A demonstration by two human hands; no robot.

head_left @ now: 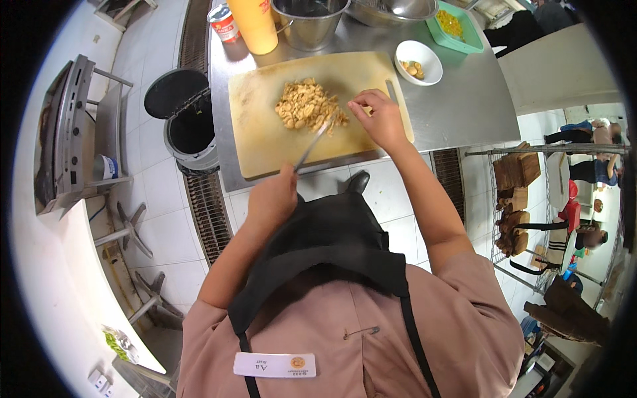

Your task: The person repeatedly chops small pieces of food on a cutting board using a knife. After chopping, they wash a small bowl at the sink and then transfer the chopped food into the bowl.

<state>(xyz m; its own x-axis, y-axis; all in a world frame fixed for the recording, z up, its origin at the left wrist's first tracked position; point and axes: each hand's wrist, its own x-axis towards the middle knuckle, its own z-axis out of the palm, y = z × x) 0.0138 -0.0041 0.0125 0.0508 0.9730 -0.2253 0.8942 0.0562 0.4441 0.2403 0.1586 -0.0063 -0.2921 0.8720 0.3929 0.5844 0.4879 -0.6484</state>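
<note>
My left hand [274,197] is closed around the handle of a knife [313,145] at the near edge of a yellowed cutting board [255,142]. The blade slants away to the right, its tip at the near right side of a heap of chopped tan food pieces [306,104]. Just right of the heap, above the board, my right hand [383,121] has its thumb and fingers pinched together; what they hold, if anything, is too small to make out. Beyond it, a white bowl [432,60] holds a few rounded tan pieces [413,69].
Along the far side of the steel table [464,119] stand a red-and-white can [223,24], a yellow-orange container [255,26], a metal pot [308,30], a steel strainer [381,14] and a green tub [472,44] of yellow food. An open-lidded bin [190,136] is at the left.
</note>
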